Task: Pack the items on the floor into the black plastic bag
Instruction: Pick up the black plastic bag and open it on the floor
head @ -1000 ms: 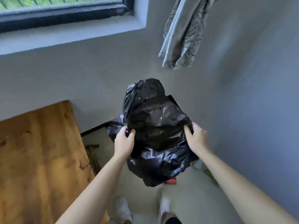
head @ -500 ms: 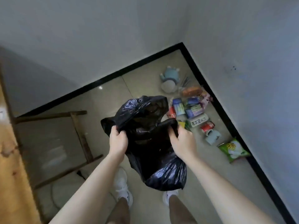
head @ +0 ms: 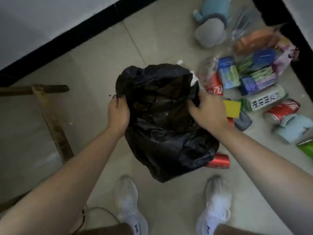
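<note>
I hold the black plastic bag (head: 162, 119) above the floor, its mouth spread between my hands. My left hand (head: 118, 114) grips the rim's left side, my right hand (head: 207, 112) the right side. On the floor to the right lies a heap of items: a blue and grey plush toy (head: 210, 26), blue packets (head: 228, 73), red cans (head: 282, 109), a white pouch with dark lettering (head: 265, 99), a yellow sponge (head: 232, 108), a light blue roll (head: 294, 129) and a green snack bag (head: 306, 148). One more red can (head: 218, 161) peeks out under the bag.
Wooden table legs and crossbars (head: 52, 119) stand at the left. A black skirting board (head: 84, 26) runs along both walls into the corner behind the heap. My white shoes (head: 128, 200) are on the tiles below the bag; a thin cable (head: 100, 211) lies beside the left one.
My view has tipped from the wall and window down to the floor corner. The bag came down with both hands still on its rim, and the items now lie much closer.
</note>
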Demonstrator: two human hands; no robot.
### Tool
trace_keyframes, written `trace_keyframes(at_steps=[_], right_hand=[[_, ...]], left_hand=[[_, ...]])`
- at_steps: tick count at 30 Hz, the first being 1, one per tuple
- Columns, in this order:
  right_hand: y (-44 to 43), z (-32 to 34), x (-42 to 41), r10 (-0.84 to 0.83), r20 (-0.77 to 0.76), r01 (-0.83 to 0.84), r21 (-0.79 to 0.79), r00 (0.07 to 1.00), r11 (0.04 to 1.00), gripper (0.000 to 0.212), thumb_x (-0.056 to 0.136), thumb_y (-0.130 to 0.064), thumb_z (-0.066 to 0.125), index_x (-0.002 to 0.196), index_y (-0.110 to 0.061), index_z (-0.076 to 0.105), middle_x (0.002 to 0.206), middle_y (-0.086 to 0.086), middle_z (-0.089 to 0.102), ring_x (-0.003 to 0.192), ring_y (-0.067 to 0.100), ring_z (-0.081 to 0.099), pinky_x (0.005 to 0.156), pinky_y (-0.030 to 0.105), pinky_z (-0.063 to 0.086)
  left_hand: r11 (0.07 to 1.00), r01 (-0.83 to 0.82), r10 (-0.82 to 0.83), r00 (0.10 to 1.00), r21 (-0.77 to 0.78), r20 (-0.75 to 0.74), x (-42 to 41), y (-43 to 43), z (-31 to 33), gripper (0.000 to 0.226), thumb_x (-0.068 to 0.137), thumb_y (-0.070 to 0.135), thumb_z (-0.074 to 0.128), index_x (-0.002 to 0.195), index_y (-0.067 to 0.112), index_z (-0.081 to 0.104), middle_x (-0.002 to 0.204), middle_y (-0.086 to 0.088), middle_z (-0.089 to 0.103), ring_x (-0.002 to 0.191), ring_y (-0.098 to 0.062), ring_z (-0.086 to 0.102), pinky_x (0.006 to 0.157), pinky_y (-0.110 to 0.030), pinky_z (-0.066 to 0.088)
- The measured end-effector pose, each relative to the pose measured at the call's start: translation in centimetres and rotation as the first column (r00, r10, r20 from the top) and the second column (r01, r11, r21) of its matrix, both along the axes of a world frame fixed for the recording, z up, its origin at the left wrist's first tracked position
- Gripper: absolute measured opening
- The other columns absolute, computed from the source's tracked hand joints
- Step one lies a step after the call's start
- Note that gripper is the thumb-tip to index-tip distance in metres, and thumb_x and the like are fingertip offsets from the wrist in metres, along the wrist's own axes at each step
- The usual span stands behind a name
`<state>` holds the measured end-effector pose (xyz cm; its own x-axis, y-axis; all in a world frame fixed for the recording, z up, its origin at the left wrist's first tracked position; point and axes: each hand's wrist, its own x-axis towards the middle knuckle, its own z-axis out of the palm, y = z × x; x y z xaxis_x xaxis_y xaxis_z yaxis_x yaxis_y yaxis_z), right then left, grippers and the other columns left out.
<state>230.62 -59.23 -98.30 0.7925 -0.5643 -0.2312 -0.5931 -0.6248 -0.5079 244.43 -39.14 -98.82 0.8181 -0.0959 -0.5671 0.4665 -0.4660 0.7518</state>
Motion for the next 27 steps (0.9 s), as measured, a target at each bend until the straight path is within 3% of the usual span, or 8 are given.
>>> trace_keyframes(at_steps=[4,9,12,17,20,22,24,27], right_hand=[[-2.4,-4.9,3.6,0.007,0.169,0.009,-0.097,0.986,0.995,0.036,0.093,-0.042,0.058,0.105,-0.009,0.060,0.085,0.023,0.067,0.083,0.045,0.063,0.061,0.039,0.037],[-3.2,-6.6,4.9,0.025,0.490,0.018,-0.083,0.871,0.996,0.030,0.097,-0.034,0.058,0.093,-0.004,0.058,0.070,-0.002,0.051,0.066,0.009,0.045,0.060,0.022,0.025],[-3.1,-6.1,5.4,0.123,0.577,-0.061,-0.127,0.808,0.990,0.024,0.098,-0.033,0.056,0.088,-0.011,0.050,0.065,-0.015,0.040,0.065,0.001,0.040,0.056,0.013,0.028],[-2.7,0.2,6.2,0.216,0.748,-0.030,-0.254,0.627,0.967,0.035,0.100,-0.031,0.052,0.097,0.004,0.056,0.071,-0.010,0.044,0.064,-0.001,0.042,0.062,0.012,0.030],[-0.9,2.0,5.5,0.137,0.794,-0.045,-0.137,0.593,0.990,0.028,0.101,-0.027,0.051,0.097,0.000,0.056,0.074,-0.007,0.052,0.068,-0.004,0.047,0.064,0.016,0.036],[-0.3,0.0,5.6,0.039,0.677,-0.071,0.020,0.735,0.997,0.024,0.100,-0.033,0.052,0.096,-0.011,0.061,0.083,0.000,0.062,0.079,0.005,0.056,0.069,0.025,0.042],[-0.3,-3.4,5.8,-0.067,0.320,-0.001,0.209,0.945,0.978,0.029,0.099,-0.039,0.053,0.094,-0.013,0.066,0.086,0.004,0.066,0.089,0.019,0.064,0.069,0.026,0.046],[-0.4,-7.6,5.3,-0.155,-0.084,0.175,0.360,0.984,0.916,0.032,0.097,-0.039,0.054,0.099,-0.010,0.068,0.086,0.007,0.064,0.077,0.021,0.061,0.059,0.016,0.044]], left_hand=[[0.999,-0.006,0.008,0.999,-0.038,0.051,2.9,-2.0,-5.4,0.048,0.102,0.046,0.035,0.131,0.018,0.060,0.121,0.003,0.065,0.110,-0.015,0.061,0.101,-0.035,0.049],[0.991,-0.031,0.037,0.998,-0.130,0.051,3.9,-3.6,-10.0,0.057,0.102,0.054,0.027,0.142,0.021,0.049,0.121,0.009,0.056,0.103,-0.007,0.056,0.091,-0.020,0.041],[0.975,0.013,0.003,0.998,-0.223,0.069,4.8,-3.9,-11.6,0.062,0.099,0.061,0.025,0.143,0.023,0.048,0.125,0.008,0.058,0.105,-0.008,0.056,0.095,-0.025,0.042],[0.952,0.116,-0.050,0.972,-0.285,0.228,6.9,-4.1,-8.3,0.066,0.096,0.067,0.022,0.137,0.026,0.053,0.128,0.009,0.061,0.112,-0.010,0.059,0.104,-0.035,0.046],[0.953,0.060,0.012,0.972,-0.297,0.233,5.5,-3.0,-5.4,0.066,0.098,0.066,0.019,0.136,0.026,0.054,0.126,0.008,0.060,0.113,-0.010,0.058,0.104,-0.034,0.045],[0.976,0.016,0.022,0.985,-0.218,0.169,4.7,-1.8,-6.2,0.068,0.098,0.065,0.017,0.138,0.021,0.053,0.134,0.001,0.058,0.121,-0.020,0.056,0.109,-0.042,0.043],[0.998,0.016,-0.012,0.998,-0.061,0.066,4.2,-0.1,-8.4,0.072,0.097,0.066,0.019,0.138,0.016,0.051,0.137,-0.006,0.056,0.123,-0.029,0.054,0.109,-0.048,0.042],[0.993,0.106,-0.098,0.985,0.050,-0.139,4.1,1.9,-11.2,0.070,0.094,0.064,0.036,0.139,0.012,0.051,0.134,-0.013,0.059,0.115,-0.036,0.059,0.100,-0.048,0.049]])
